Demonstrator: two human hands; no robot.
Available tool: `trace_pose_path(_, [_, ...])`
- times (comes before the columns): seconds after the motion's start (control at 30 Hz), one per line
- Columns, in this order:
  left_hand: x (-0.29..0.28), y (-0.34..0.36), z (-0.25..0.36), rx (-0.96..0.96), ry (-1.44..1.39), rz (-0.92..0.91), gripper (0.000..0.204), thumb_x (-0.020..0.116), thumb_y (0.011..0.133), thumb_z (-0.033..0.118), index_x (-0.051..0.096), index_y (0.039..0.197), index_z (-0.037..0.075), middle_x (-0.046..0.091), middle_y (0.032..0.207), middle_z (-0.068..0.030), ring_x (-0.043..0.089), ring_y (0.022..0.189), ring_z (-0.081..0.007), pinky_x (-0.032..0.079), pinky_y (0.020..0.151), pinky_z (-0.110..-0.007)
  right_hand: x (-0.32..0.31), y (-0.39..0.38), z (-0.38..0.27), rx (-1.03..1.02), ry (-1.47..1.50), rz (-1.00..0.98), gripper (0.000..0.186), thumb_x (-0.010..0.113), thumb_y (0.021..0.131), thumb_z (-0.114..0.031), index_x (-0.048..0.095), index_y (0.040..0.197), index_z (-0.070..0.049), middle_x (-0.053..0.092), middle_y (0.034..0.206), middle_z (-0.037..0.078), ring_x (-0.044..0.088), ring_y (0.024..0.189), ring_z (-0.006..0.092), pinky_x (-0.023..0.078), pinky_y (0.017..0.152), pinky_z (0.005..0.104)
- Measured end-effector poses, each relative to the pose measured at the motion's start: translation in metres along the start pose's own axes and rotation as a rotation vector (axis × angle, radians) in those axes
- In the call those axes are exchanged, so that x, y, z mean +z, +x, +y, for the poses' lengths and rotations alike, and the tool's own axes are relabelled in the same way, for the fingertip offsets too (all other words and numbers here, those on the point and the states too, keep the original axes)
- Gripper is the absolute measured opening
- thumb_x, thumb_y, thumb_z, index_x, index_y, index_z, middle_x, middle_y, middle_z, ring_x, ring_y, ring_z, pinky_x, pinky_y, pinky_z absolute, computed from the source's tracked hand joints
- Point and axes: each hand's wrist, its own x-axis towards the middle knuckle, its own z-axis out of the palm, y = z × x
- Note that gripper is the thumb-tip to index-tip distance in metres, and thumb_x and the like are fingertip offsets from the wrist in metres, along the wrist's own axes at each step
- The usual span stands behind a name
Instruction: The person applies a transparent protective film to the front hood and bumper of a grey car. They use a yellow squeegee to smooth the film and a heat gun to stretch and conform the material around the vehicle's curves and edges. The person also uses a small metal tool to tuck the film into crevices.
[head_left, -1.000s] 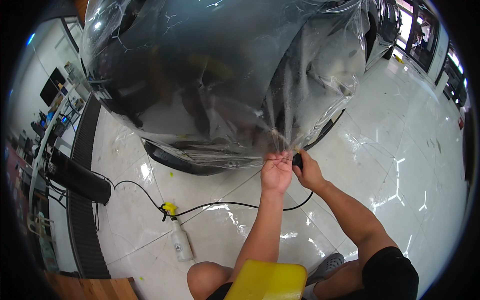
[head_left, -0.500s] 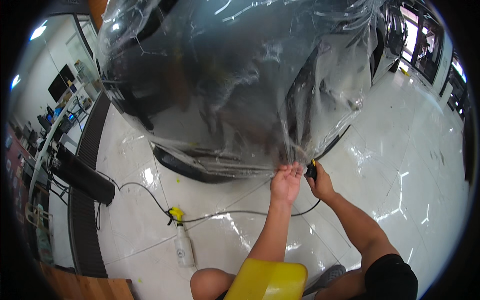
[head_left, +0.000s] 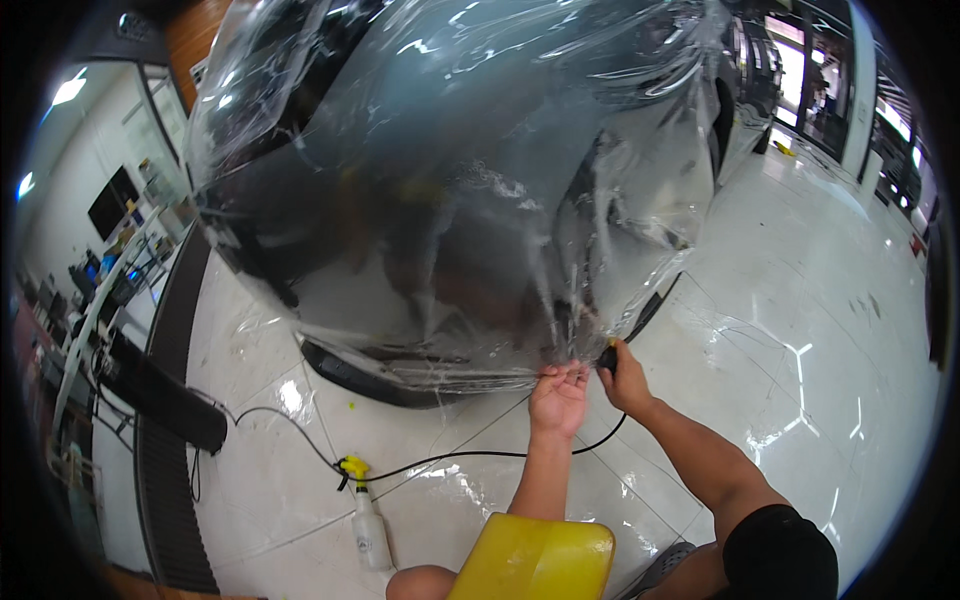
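A sheet of clear plastic film (head_left: pixel 480 190) drapes in folds and creases over the dark body of a car (head_left: pixel 400 270). At the film's gathered lower edge, my left hand (head_left: pixel 557 402) is palm up, its fingers curled on the film. Close to its right, my right hand (head_left: pixel 627 378) grips a black hand tool (head_left: pixel 608 357) with a yellow part, mostly hidden by the fingers. A black cord (head_left: pixel 450 455) runs over the floor, passes behind my left forearm and reaches up towards my right hand.
A spray bottle (head_left: pixel 371 535) with a yellow head lies beside the cord. To the left are a black cylinder (head_left: pixel 165 395), a dark ridged strip (head_left: pixel 165 480) and a cluttered desk (head_left: pixel 125 265). Something glossy and yellow (head_left: pixel 535 560) sits before my lap. Pale glossy tiles (head_left: pixel 800 330) cover the floor.
The view has shifted, so the car and bottle appear lower. Both hands stay at the film's lower edge. The tool shows less of its yellow part and sits nearer my left fingers.
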Motion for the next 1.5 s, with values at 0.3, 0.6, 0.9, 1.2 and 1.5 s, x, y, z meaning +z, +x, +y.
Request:
trace_pose_path(0.3, [0.009,-0.008,0.005,0.01,0.02,0.022,0.021,0.057,0.079,-0.006,0.06,0.08,0.014,0.066,0.081,-0.0023,0.065,0.091,-0.0227,0.046,0.097,-0.047,-0.002,-0.002,-0.005,0.021,0.006,-0.012,0.059,0.066,0.083,-0.009,0.038,0.133,0.0,0.06,0.112,0.031,0.06,0.099,0.0512,0.049,0.083,0.0537])
trace_pose_path(0.6, [0.012,-0.009,0.006,0.013,0.026,-0.022,0.02,0.056,0.081,-0.006,0.061,0.081,0.014,0.065,0.082,-0.002,0.065,0.094,-0.0228,0.048,0.097,-0.048,0.001,-0.01,0.02,-0.074,-0.155,-0.116,0.058,0.067,0.081,-0.009,0.039,0.131,0.001,0.059,0.113,0.027,0.061,0.096,0.0475,0.051,0.08,0.0524])
trace_pose_path(0.9, [0.006,-0.008,0.008,0.024,0.01,-0.036,0.019,0.056,0.081,-0.006,0.061,0.081,0.012,0.065,0.086,-0.0044,0.064,0.096,-0.0251,0.047,0.099,-0.049,0.0,-0.001,0.004,0.028,-0.023,-0.009,0.058,0.067,0.082,-0.006,0.039,0.132,0.0,0.063,0.108,0.029,0.061,0.097,0.0494,0.051,0.082,0.0531])
trace_pose_path(1.2, [0.0,-0.008,0.004,-0.002,-0.017,-0.126,0.016,0.058,0.081,-0.004,0.062,0.081,0.012,0.069,0.091,-0.0096,0.064,0.101,-0.0277,0.044,0.104,-0.048,0.008,0.004,0.009,-0.01,-0.099,-0.143,0.055,0.065,0.082,-0.005,0.04,0.131,0.002,0.059,0.114,0.029,0.061,0.098,0.0494,0.05,0.081,0.053])
trace_pose_path(1.5, [0.006,-0.009,0.003,0.008,-0.018,-0.129,0.017,0.056,0.082,-0.005,0.061,0.08,0.011,0.069,0.092,-0.0091,0.065,0.096,-0.0258,0.044,0.104,-0.045,0.015,-0.003,0.016,-0.045,-0.121,-0.123,0.056,0.064,0.082,-0.005,0.038,0.131,0.003,0.058,0.114,0.03,0.06,0.098,0.0501,0.05,0.081,0.0536])
